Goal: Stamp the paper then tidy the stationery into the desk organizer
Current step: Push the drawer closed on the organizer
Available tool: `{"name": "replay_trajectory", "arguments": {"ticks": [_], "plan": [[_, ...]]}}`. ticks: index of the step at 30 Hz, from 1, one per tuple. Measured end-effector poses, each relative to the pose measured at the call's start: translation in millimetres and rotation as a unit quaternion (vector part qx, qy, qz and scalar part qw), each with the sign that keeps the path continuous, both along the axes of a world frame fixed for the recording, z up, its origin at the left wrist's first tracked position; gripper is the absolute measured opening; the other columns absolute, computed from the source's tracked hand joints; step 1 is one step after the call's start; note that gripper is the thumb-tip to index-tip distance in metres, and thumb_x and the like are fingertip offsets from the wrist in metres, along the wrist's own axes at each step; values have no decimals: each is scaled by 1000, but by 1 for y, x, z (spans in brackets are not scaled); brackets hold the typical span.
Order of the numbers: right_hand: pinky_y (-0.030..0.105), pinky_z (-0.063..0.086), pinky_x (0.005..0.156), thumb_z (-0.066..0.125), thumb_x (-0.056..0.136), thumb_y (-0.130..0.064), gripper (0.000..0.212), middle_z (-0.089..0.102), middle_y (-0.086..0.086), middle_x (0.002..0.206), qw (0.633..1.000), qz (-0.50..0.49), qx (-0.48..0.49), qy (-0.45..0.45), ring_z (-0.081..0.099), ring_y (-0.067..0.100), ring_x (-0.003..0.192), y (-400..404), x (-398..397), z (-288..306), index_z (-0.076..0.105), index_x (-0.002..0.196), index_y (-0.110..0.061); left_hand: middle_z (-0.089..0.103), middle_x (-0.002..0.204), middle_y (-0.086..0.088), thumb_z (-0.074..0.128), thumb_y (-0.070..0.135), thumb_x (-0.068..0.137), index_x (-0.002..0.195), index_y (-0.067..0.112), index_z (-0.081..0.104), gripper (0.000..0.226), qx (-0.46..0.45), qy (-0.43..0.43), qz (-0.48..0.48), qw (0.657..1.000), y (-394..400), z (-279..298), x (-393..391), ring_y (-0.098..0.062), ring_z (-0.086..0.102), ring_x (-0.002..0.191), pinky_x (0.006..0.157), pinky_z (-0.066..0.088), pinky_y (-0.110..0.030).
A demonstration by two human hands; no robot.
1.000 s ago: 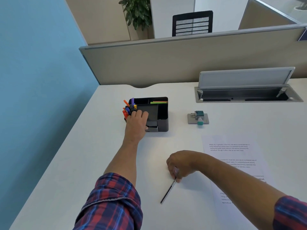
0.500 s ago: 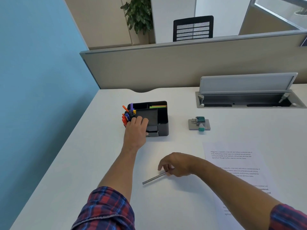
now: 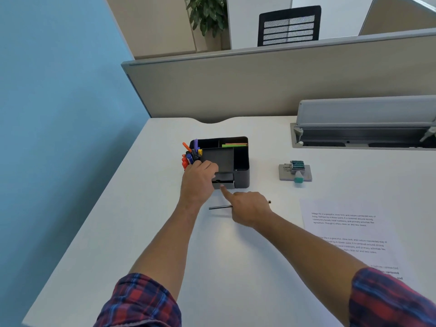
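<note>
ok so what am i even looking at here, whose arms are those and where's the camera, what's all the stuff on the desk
There is no machine here. The arms belong to a person in a plaid shirt, and the single camera is worn on that person's head, looking forward and down.

On the white desk stands a black desk organizer with coloured markers in its left corner and sticky notes at the back. The left hand rests on the organizer's front left, steadying it. The right hand holds a slim dark pen in its grip, index finger pointing at the organizer's small front drawer, which looks slightly open. To the right lie a stamp on its ink pad and a printed sheet of paper.
</note>
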State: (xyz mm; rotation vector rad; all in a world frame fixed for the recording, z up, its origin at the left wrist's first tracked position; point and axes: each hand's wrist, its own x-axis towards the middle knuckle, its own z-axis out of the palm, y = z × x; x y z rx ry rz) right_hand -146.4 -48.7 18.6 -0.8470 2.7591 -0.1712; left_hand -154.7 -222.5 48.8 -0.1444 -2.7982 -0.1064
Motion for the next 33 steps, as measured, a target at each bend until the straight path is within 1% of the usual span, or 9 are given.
{"name": "replay_trajectory", "arguments": {"ticks": [4,9,14,18,20,23,26,29,33], "plan": [[29,32,45,50,98,-28,85,57,1,77,996,3,72,51,50,17,57,-9,-4,-1,-10,159,-29,72,85,-1,75,-2,78,93,16,67,24,17,-15,26,999,4,5,0,-21,55,76,65,47,-30],[28,29,43,49,97,-21,84,56,0,64,993,12,98,60,50,15,53,-21,-3,-4,-6,160,-18,72,89,0,76,4,80,94,18,66,22,22,-31,43,998,6,6,-1,-18,54,79,68,48,-29],[25,27,42,55,90,-14,81,50,0,59,998,10,39,51,46,17,48,-25,-2,-2,13,159,-12,72,88,0,78,2,78,94,18,67,24,25,-31,42,998,4,8,-1,-19,55,76,62,50,-29],[26,28,42,56,83,-11,78,43,-3,59,999,-9,-13,46,39,17,47,-22,-6,-4,25,155,-14,72,89,1,76,4,82,94,18,66,21,22,-29,43,998,3,7,-1,-14,45,76,60,37,-25],[26,34,44,54,84,-12,76,55,-1,69,998,-11,-33,48,45,18,51,-21,-6,-7,26,155,-16,72,89,1,76,3,81,94,19,65,22,21,-27,43,998,3,6,-1,-14,44,76,60,35,-25],[31,48,53,50,90,-14,70,69,5,111,996,-5,-50,70,62,27,68,-16,-1,-14,25,155,-19,71,90,2,76,3,81,95,20,64,25,21,-33,42,998,3,5,0,-14,44,77,59,40,-26],[29,42,51,48,94,-16,65,66,5,121,995,-10,-58,82,61,28,68,-12,3,-18,27,155,-21,71,88,2,77,3,79,95,21,64,27,26,-30,45,998,3,4,1,-14,45,77,58,45,-26],[28,33,48,48,94,-17,65,68,4,110,993,-21,-61,94,51,26,59,-11,5,-19,28,155,-20,71,88,3,80,4,78,95,22,64,29,28,-26,50,998,3,2,0,-13,44,76,58,42,-24],[25,23,45,51,91,-13,51,68,3,91,987,-88,-90,99,40,21,48,-10,8,-17,45,142,-13,71,88,2,82,4,74,95,22,64,33,33,-29,59,997,3,0,0,-13,45,77,60,42,-23]]}}
